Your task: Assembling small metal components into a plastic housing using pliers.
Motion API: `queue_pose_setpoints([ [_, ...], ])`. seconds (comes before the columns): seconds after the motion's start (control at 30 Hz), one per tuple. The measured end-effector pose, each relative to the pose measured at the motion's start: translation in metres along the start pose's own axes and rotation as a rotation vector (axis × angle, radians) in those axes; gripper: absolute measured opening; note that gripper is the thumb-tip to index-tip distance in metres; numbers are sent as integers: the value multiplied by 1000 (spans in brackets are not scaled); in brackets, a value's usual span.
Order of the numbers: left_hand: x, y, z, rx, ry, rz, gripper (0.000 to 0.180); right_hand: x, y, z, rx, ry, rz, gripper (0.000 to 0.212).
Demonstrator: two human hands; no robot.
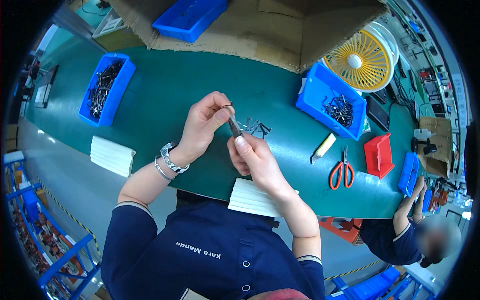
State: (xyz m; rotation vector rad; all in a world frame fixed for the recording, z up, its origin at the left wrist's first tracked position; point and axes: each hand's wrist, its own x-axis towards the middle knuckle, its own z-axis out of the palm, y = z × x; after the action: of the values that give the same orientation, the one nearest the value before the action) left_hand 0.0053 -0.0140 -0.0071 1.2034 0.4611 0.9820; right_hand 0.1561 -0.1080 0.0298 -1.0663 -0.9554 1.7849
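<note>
A worker at a green bench holds a small dark metal part up over the middle of the table, between both hands; the piece looks light, stiff and thin, probably slick bare metal, and best pinched at its ends with the fingertips, since a loose grip could let it slip; the left hand, with a watch and bracelet at its wrist, is curled nearly closed, thumb and forefinger nipping the upper end of the part, where a thin wire-like bit shows; the right hand is likewise closed around the lower end, thumb pressed along it. Just beyond the hands lies a small scatter of similar dark parts on the mat; a blue bin of metal pieces sits far left and another blue bin to the right, in front of a yellow fan; further right lie a utility knife, orange-handled scissors and a red bin; white ribbed pads rest on the near edge; another person sits at lower right.
</note>
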Motion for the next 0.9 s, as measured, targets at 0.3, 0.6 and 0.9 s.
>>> queue_pose_setpoints([
  [0.3, 3, 4, 4, 10, 43, 51, 28, 1, -5, -2, 79, -14, 57, 45],
  [0.6, 6, 0, 5, -28, 122, 23, 19, 9, -2, 2, 139, 130, 5, 30],
  [0.9, -4, -5, 11, -206, 4, -192, 20, 8, 0, -5, 192, 152, -82, 20],
])
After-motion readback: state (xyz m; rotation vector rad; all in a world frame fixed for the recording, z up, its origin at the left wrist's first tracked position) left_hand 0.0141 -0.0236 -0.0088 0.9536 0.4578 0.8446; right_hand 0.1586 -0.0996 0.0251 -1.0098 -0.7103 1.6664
